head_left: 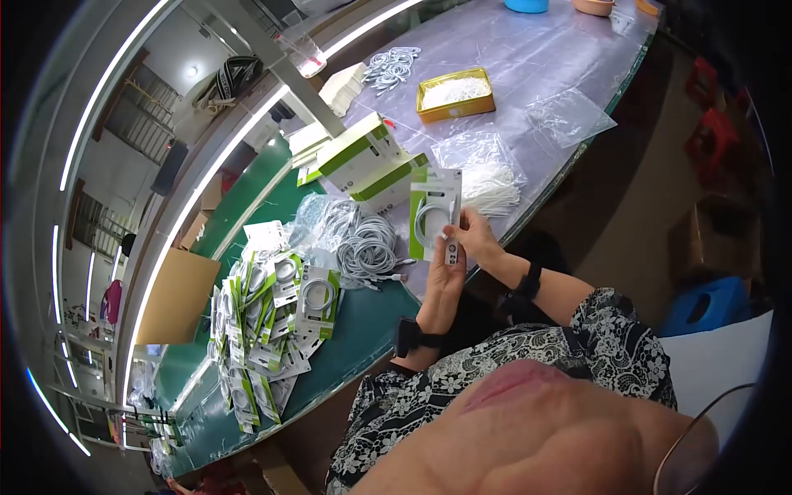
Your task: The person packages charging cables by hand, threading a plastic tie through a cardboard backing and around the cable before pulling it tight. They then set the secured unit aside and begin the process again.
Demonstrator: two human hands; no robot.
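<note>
A green-and-white cable card with a coiled grey cable on its front is held up above the table edge. My left hand grips it from below, fingers closed on its lower end. At its lower right side, my right hand pinches the card and cable with thumb and fingers. Left of my hands lies a bundle of loose grey cables, partly in clear plastic. Beyond it, a heap of carded cables spreads over the green tabletop. White plastic ties lie just behind my right hand.
Green-and-white boxes stand behind the cables. A yellow tray holds small white pieces. Clear bags and more grey cables lie farther back. A brown cardboard sheet stands at the left. Blue plastic shows at the right.
</note>
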